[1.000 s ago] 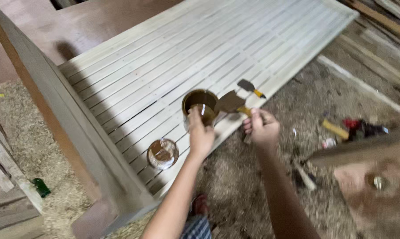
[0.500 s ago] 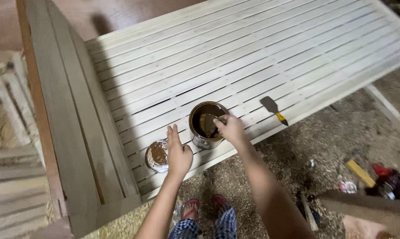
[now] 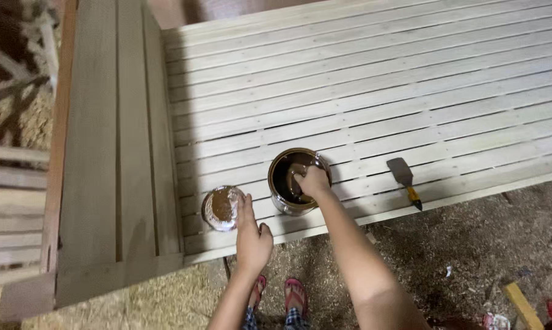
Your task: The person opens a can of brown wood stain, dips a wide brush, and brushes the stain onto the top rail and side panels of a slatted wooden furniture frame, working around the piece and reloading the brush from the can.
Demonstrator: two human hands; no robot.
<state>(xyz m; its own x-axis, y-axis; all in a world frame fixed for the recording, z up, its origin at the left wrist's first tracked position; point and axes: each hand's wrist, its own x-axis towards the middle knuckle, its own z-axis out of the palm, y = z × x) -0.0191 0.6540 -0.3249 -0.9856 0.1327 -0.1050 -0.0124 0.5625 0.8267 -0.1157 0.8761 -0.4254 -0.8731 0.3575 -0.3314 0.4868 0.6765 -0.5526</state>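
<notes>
Looking down from my head, I see my right hand [image 3: 313, 181] curled together over the mouth of the open can [image 3: 295, 181] of brown stuff, which stands on the slatted wooden panel [image 3: 361, 79] near its front edge. I cannot tell what the fingers grip inside. My left hand [image 3: 252, 235] lies spread flat on the slats, fingertips touching the can's lid [image 3: 221, 208], just left of the can. 1 scraper [image 3: 405, 179] lies to the right.

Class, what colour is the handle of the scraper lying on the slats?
Yellow, on the scraper; head view.
</notes>
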